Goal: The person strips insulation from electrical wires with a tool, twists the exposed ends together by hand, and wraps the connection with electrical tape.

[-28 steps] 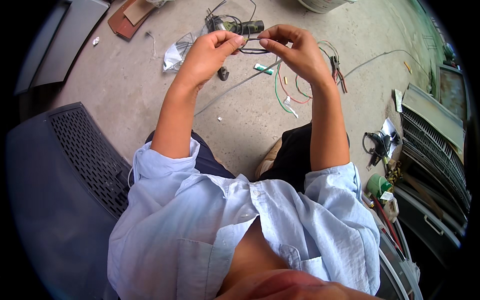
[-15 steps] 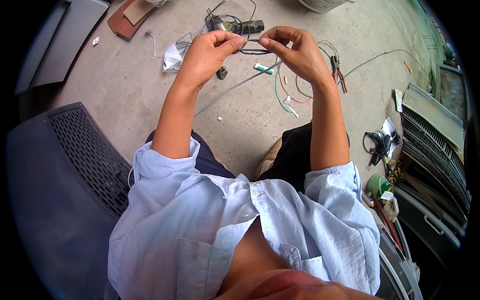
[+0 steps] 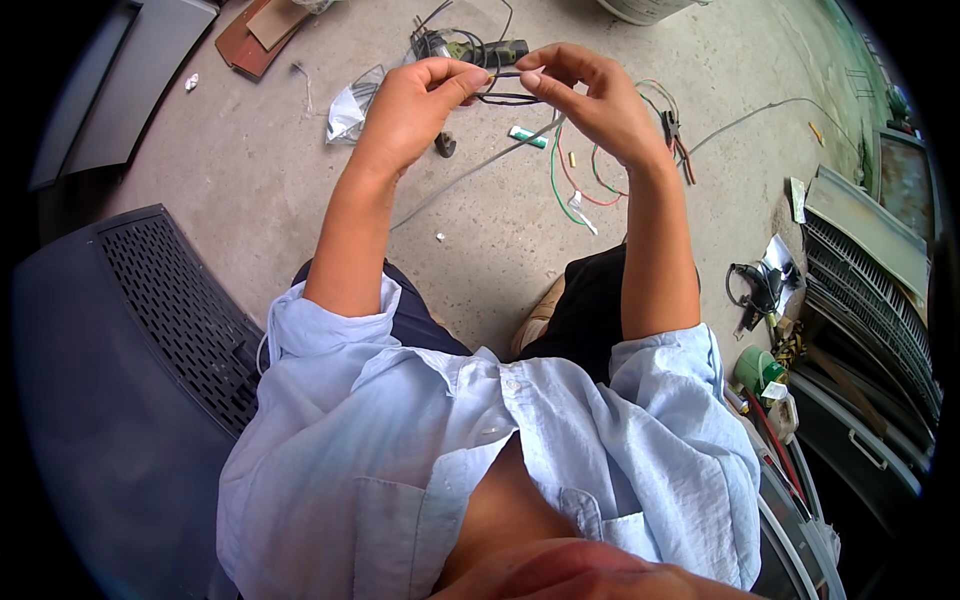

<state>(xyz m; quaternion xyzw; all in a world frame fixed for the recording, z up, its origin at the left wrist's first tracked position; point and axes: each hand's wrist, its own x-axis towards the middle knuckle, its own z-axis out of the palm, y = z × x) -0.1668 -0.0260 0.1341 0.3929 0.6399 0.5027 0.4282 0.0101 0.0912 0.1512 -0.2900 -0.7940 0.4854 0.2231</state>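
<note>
Thin black wire (image 3: 508, 98) spans the gap between my two raised hands, above the floor. My left hand (image 3: 415, 110) pinches it between thumb and forefinger. Opposite, my right hand (image 3: 600, 105) has its thumb and forefinger closed at the other end of the short span, its other fingers curled above. The fingertips are small in view, and the exact grip on the wire is partly hidden. Beyond my hands, a green and black power tool (image 3: 490, 52) lies on the floor among dark cable loops. Pliers with red handles (image 3: 673, 135) lie right of my right hand.
Red and green wires (image 3: 590, 200), a grey cable (image 3: 470, 172), a green-white tube (image 3: 528, 137) and a plastic bag (image 3: 347, 115) lie on the floor. A dark perforated panel (image 3: 180, 300) stands at left. Metal grilles (image 3: 865, 280) and a green container (image 3: 760, 370) crowd the right.
My right hand has shifted slightly, its forefinger lifting a little and its thumb tip turning upward. My left hand stays nearly still with the wire.
</note>
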